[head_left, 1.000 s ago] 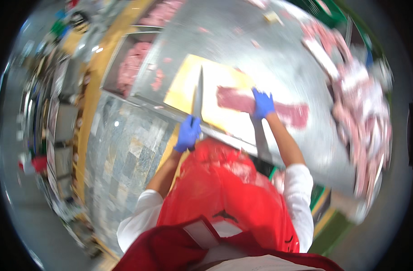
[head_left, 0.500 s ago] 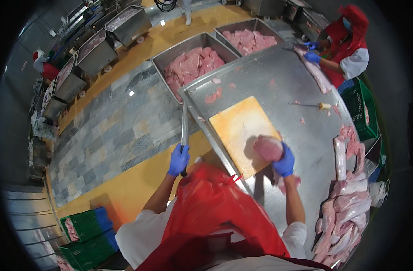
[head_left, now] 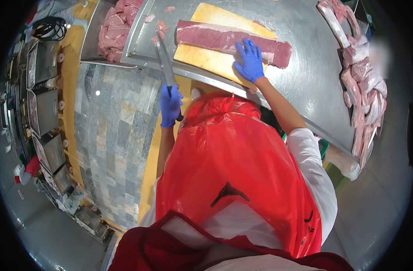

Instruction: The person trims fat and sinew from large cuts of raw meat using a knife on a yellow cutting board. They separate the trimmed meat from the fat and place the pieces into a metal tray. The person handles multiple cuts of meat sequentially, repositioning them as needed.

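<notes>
Steel table (head_left: pixel 306 72) at 12 o'clock. Left hand (head_left: pixel 170 107), toward 10, wraps knife (head_left: pixel 164 61); right hand (head_left: pixel 250 63), toward 1, lies spread on meat strip (head_left: pixel 211 35), which could slip if wet.

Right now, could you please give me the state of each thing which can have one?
Left hand: blue-gloved, closed around the knife handle
Knife: held, blade pointing away from the person
Right hand: blue-gloved, open, resting on the meat loin
Meat loin: unsliced, lying lengthwise across the board
Cutting board: flat, partly covered, stained
Steel bin: open-topped, holding meat pieces
Apron: worn, tied in front
</notes>
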A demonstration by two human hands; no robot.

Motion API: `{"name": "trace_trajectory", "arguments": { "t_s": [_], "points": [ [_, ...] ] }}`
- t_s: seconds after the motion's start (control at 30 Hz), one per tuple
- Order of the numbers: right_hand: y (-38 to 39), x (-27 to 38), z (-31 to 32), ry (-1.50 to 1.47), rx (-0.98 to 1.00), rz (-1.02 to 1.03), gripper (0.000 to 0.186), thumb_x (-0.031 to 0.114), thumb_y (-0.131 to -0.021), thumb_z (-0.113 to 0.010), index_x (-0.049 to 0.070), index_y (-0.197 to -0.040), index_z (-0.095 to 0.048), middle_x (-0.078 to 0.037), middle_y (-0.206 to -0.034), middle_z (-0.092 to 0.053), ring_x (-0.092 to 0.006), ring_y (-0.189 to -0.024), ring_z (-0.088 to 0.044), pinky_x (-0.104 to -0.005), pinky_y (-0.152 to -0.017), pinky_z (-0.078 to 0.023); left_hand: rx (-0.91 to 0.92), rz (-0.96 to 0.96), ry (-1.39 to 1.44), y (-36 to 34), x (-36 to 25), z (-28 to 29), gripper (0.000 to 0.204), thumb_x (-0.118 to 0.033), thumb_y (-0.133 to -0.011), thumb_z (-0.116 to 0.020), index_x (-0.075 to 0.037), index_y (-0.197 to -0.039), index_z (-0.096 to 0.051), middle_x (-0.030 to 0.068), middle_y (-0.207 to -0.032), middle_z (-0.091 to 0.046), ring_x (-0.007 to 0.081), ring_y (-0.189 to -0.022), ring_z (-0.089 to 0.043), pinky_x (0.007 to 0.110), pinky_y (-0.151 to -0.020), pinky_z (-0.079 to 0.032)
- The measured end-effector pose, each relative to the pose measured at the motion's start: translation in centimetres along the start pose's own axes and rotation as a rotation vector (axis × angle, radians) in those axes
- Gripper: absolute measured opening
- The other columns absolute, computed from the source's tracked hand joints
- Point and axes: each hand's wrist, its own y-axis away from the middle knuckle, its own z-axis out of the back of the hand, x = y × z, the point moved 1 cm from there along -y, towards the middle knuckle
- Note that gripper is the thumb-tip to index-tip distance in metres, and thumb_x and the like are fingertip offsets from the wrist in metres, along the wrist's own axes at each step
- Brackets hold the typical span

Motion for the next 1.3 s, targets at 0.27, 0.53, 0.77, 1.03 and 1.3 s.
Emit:
{"name": "trace_trajectory", "arguments": {
  "t_s": [0.27,0.53,0.77,1.03,1.3],
  "points": [
    [9.0,1.3,-5.0,-0.051,-0.11,-0.112,0.065,0.032,-0.092,-0.055,-0.001,-0.148,-0.047,-0.029,-0.159,-0.033,-0.0464,-0.148,-0.029,-0.0579,-0.121,-0.018,0.285,-0.397,-0.436,-6.9,-2.0,-0.4,0.035,-0.026,-0.099,-0.055,-0.003,-0.126,-0.056,0.019,-0.107,-0.068,0.0352,-0.096,-0.068,0.047,-0.084,-0.053],
    [6.2,0.5,-5.9,-0.33,-0.203,-0.239,0.046,0.022,-0.094,-0.065,-0.005,-0.131,-0.062,-0.024,-0.147,-0.051,-0.0371,-0.14,-0.044,-0.0469,-0.117,-0.031,0.266,-0.265,-0.441,-6.4,-4.0,4.0,0.031,-0.02,-0.096,-0.056,-0.01,-0.126,-0.053,0.025,-0.096,-0.067,0.0474,-0.09,-0.065,0.055,-0.078,-0.05],
    [2.1,2.5,-6.0,-0.641,-0.349,-0.288,0.027,0.015,-0.099,-0.062,-0.007,-0.115,-0.069,-0.015,-0.11,-0.071,-0.0242,-0.101,-0.066,-0.0364,-0.094,-0.051,0.105,-0.128,-0.411,-2.3,0.0,10.8,0.031,-0.024,-0.095,-0.055,-0.01,-0.123,-0.057,0.0269,-0.096,-0.069,0.0497,-0.087,-0.066,0.059,-0.078,-0.05],
    [1.6,7.4,-6.1,-0.732,-0.122,-0.246,0.018,0.013,-0.098,-0.061,0.001,-0.088,-0.07,0.001,-0.075,-0.058,-0.0119,-0.068,-0.051,-0.0303,-0.062,-0.043,0.371,-0.225,-0.098,-4.0,6.1,12.3,0.052,-0.024,-0.101,-0.055,-0.009,-0.15,-0.045,0.018,-0.126,-0.066,0.0338,-0.106,-0.068,0.044,-0.091,-0.054],
    [12.3,8.2,-2.7,-0.792,-0.233,-0.675,0.034,0.026,-0.094,-0.07,0.0,-0.074,-0.063,-0.001,-0.061,-0.053,-0.0086,-0.06,-0.045,-0.0308,-0.055,-0.039,0.579,-0.517,-0.454,-10.0,-4.9,2.9,0.056,-0.018,-0.101,-0.055,-0.022,-0.155,-0.042,0.025,-0.095,-0.071,0.0403,-0.085,-0.071,0.046,-0.077,-0.054]
  ]
}}
